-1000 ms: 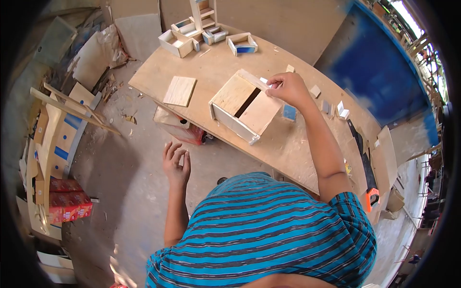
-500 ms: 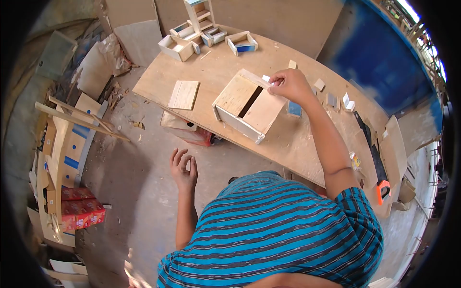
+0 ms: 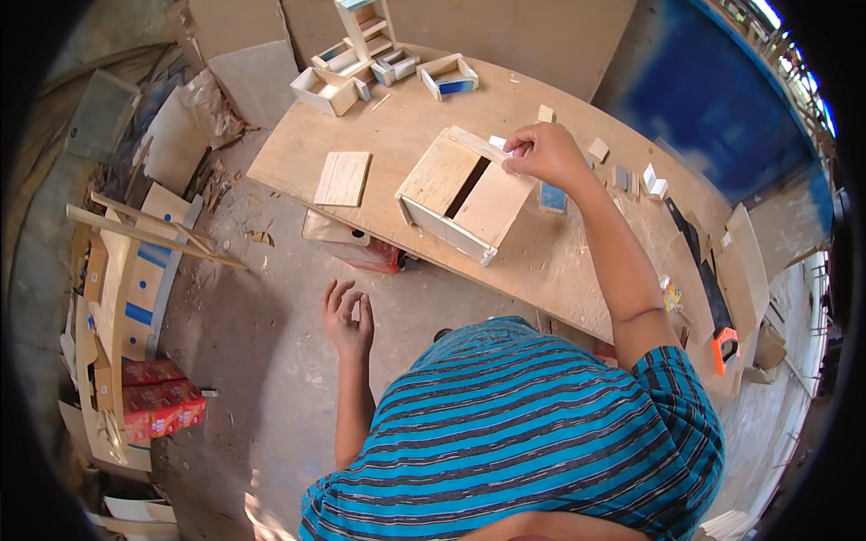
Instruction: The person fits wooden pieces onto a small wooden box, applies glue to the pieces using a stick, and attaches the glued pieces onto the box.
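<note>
A small wooden box (image 3: 435, 185) stands on the workbench, with a dark slot between the two panels across its top. My right hand (image 3: 544, 155) is at the box's far right edge, thumb and fingers pinched together; what they hold, if anything, is hidden. Just beside those fingertips shows a small white piece (image 3: 497, 142). My left hand (image 3: 347, 320) hangs in the air in front of the bench, fingers loosely curled and apart, holding nothing. A flat square wooden panel (image 3: 343, 178) lies left of the box.
Small open wooden trays (image 3: 448, 77) and a wooden frame (image 3: 365, 32) stand at the bench's (image 3: 298, 153) far end. Wood blocks (image 3: 598, 150), a white angled piece (image 3: 655, 183) and an orange-handled saw (image 3: 724, 350) lie to the right. Red packages (image 3: 162, 397) sit on the left.
The view has shifted slightly. My right hand stays at the same edge of the box, and my left hand keeps its curled pose in the air.
</note>
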`<control>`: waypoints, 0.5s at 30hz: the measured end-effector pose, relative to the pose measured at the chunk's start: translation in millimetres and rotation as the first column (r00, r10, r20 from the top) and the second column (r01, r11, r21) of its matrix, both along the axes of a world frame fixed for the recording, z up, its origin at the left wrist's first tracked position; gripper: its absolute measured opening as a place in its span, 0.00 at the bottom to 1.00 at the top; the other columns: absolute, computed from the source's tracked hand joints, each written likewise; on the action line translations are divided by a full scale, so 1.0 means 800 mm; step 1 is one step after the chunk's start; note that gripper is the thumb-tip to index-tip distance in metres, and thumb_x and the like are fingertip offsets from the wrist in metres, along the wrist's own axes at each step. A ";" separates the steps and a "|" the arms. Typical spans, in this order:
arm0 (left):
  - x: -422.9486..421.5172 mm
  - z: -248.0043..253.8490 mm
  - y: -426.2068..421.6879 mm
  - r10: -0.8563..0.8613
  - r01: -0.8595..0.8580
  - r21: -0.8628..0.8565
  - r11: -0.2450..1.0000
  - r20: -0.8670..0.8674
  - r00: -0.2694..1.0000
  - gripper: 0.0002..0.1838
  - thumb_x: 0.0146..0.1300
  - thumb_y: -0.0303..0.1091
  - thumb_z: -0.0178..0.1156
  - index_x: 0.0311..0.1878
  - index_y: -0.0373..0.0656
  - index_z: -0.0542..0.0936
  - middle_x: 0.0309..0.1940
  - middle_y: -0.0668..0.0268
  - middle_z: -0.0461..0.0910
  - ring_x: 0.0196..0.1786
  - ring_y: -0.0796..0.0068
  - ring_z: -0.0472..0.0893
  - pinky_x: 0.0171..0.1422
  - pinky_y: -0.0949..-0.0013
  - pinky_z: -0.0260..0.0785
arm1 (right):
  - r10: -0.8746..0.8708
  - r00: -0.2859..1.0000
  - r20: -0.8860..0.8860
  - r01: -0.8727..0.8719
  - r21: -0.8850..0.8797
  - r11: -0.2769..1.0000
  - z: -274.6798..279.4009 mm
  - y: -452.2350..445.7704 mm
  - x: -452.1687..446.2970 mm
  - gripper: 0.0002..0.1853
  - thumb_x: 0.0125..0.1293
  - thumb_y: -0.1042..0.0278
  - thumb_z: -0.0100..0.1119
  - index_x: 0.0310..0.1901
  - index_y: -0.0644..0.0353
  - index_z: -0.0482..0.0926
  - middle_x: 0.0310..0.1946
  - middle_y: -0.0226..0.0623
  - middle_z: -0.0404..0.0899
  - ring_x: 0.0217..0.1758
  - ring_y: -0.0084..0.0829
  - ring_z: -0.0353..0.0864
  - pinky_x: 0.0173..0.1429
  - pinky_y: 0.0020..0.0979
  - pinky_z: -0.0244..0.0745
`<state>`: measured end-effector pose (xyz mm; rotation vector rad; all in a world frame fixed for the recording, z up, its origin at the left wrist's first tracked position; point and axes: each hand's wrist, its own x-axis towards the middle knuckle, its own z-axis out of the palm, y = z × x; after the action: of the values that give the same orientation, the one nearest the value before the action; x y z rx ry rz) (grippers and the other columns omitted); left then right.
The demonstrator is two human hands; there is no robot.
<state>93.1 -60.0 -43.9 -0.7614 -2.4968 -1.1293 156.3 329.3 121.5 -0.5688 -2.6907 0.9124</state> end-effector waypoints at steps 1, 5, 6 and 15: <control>0.000 0.000 0.000 -0.001 0.001 0.000 1.000 0.001 1.000 0.00 0.56 0.26 0.64 0.31 0.42 0.82 0.47 0.61 0.83 0.63 0.50 0.73 0.64 0.54 0.66 | 0.000 1.000 -0.001 0.000 -0.001 1.000 0.000 0.000 0.000 0.17 0.42 0.60 0.73 0.34 0.59 0.87 0.27 0.36 0.84 0.32 0.29 0.83 0.39 0.28 0.76; 0.000 0.001 0.001 -0.006 0.006 -0.015 1.000 -0.005 1.000 0.00 0.56 0.26 0.64 0.31 0.42 0.82 0.47 0.61 0.83 0.63 0.50 0.73 0.64 0.54 0.66 | -0.021 1.000 0.017 0.022 -0.020 1.000 0.002 0.000 0.000 0.16 0.45 0.62 0.73 0.35 0.63 0.86 0.26 0.36 0.83 0.30 0.25 0.81 0.38 0.26 0.75; 0.001 0.001 0.001 -0.007 0.007 -0.015 1.000 -0.002 1.000 0.00 0.56 0.26 0.64 0.31 0.42 0.82 0.47 0.61 0.83 0.63 0.50 0.73 0.64 0.55 0.66 | -0.035 0.999 0.014 0.036 -0.024 0.999 0.003 -0.002 -0.001 0.16 0.46 0.62 0.73 0.36 0.63 0.87 0.27 0.36 0.84 0.30 0.26 0.81 0.38 0.26 0.75; 0.002 0.001 0.002 -0.006 0.006 -0.014 1.000 0.007 1.000 0.00 0.56 0.26 0.64 0.31 0.41 0.83 0.47 0.60 0.83 0.63 0.52 0.73 0.65 0.55 0.66 | -0.018 1.000 0.012 0.019 -0.061 0.998 -0.005 0.004 -0.003 0.16 0.48 0.61 0.72 0.36 0.63 0.87 0.29 0.40 0.86 0.32 0.28 0.84 0.41 0.28 0.77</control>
<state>94.5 -58.4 -43.2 -0.7710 -2.5125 -1.1194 153.7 332.3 117.3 -0.6123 -2.6711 0.9924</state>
